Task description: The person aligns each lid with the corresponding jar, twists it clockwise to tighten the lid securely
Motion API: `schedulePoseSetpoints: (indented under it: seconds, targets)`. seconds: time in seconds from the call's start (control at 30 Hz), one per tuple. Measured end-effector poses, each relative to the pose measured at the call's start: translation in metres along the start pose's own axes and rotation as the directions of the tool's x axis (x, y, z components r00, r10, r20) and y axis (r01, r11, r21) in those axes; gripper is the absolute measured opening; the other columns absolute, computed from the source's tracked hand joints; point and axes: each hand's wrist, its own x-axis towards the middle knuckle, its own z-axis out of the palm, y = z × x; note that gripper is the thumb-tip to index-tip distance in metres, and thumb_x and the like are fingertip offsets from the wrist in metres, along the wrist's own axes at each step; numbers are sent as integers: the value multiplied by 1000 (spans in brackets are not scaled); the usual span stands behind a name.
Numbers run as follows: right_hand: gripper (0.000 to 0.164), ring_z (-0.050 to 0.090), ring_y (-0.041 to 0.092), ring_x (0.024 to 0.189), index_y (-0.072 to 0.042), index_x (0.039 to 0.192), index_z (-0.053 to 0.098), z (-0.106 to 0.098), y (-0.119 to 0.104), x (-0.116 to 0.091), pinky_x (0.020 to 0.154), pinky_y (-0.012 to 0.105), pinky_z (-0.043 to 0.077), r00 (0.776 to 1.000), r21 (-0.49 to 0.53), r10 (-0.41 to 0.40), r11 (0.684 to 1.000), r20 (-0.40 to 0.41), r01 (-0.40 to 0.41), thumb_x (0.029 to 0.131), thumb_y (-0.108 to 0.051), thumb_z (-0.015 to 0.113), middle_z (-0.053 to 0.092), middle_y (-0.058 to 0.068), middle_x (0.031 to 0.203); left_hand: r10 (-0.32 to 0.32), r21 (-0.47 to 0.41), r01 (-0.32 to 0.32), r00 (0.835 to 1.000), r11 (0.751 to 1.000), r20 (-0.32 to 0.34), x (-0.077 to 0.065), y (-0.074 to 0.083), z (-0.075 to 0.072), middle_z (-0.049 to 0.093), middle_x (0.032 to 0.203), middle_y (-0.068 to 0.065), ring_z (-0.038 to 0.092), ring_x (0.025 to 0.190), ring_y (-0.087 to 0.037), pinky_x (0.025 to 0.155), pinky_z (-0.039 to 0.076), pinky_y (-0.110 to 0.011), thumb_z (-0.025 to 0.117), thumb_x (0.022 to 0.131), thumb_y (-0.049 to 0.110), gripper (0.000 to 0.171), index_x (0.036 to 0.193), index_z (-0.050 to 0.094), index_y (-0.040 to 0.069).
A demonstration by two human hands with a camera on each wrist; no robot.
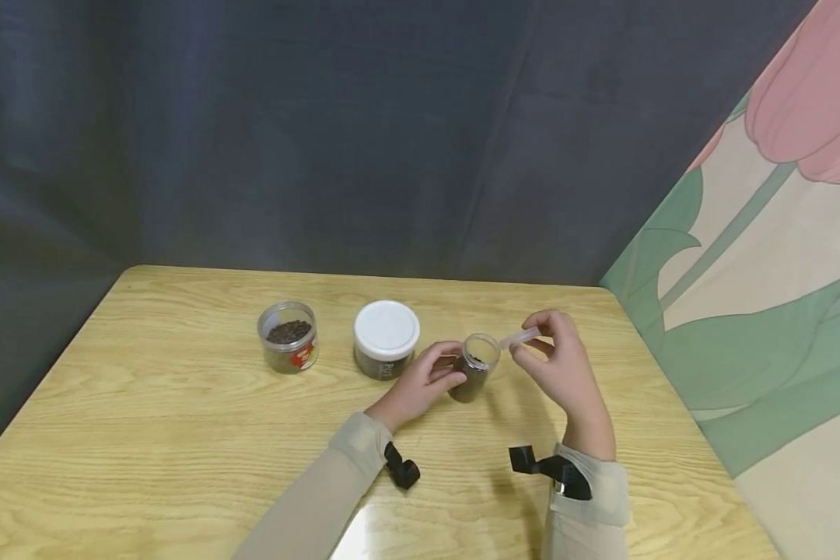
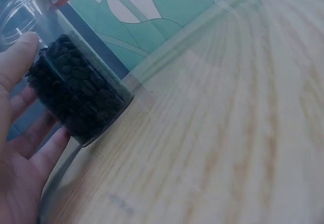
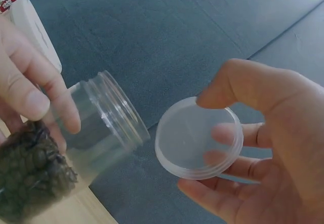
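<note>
A clear jar (image 1: 470,375) partly filled with dark beans stands near the table's right side, its mouth uncovered. My left hand (image 1: 423,385) grips it from the left, thumb and fingers around its side. In the left wrist view the beans (image 2: 76,85) fill roughly the lower part of the jar. Just right of the rim, my right hand (image 1: 563,365) pinches a translucent round lid (image 3: 197,138) between thumb and fingers. The lid is tilted and apart from the jar's threaded neck (image 3: 119,107) in the right wrist view.
A white-lidded tub (image 1: 386,330) stands left of my left hand. Farther left is an uncovered clear jar (image 1: 288,354) with brown contents and a red label. A dark curtain (image 1: 357,140) hangs behind the wooden table (image 1: 182,435); a flower-patterned cloth (image 1: 777,311) lies along the right.
</note>
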Motion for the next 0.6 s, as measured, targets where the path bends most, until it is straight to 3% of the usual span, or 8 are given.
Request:
schedulePoseSetpoints:
  seconds: [0.2, 0.43, 0.6]
  targets:
    - [25, 48, 21, 113, 4, 107, 51, 4, 1, 1, 102, 27, 48, 998, 38, -67, 997, 19, 66, 88, 5, 67, 47, 14, 118, -2, -4, 2, 1000, 1000, -12, -1, -1, -3, 49, 146, -18, 49, 137, -32, 114, 42, -31, 64, 101, 8, 48, 145, 46, 2]
    - [27, 49, 26, 114, 0, 88, 51, 11, 2, 4, 108, 57, 45, 977, 42, -195, 981, 84, 192, 82, 11, 75, 51, 11, 114, 0, -6, 0, 1000, 1000, -2, -1, -2, -5, 48, 147, -17, 48, 138, -32, 115, 42, -32, 63, 101, 9, 48, 146, 45, 3]
    - [29, 53, 29, 114, -5, 82, 53, 12, 2, 3, 109, 59, 45, 971, 22, -210, 978, 118, 209, 82, 8, 79, 54, 14, 113, -3, -10, 3, 1000, 1000, -6, -2, -3, -5, 48, 147, -17, 48, 138, -32, 115, 42, -35, 62, 102, 9, 47, 145, 46, 3]
